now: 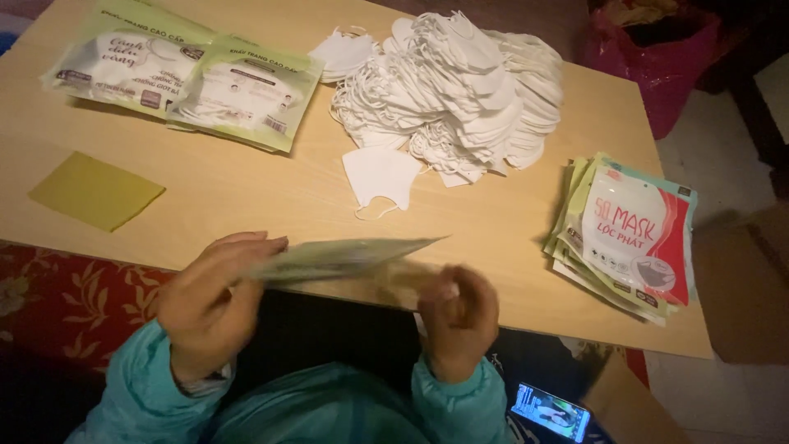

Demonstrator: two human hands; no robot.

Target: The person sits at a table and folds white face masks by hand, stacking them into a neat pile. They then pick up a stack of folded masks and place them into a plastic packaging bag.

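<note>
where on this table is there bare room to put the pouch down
Bare wood lies between the yellow sheet and the single white mask, below the filled packs. A smaller patch sits between the mask pile and the pouch stack. The far centre is crowded.

The heaped fabric face masks (460, 90) are plain white, as is the single flat mask (380, 177) lying on the pale tan wooden table (246, 189). The filled plastic mask packets (185, 74) are light green with white panels. The stacked packets (629, 234) show white, red and pale green. A square paper sheet (96, 191) is mustard yellow. The jacket sleeves (136, 395) are teal. The cloth (66, 304) is red with a pale floral pattern.
</note>
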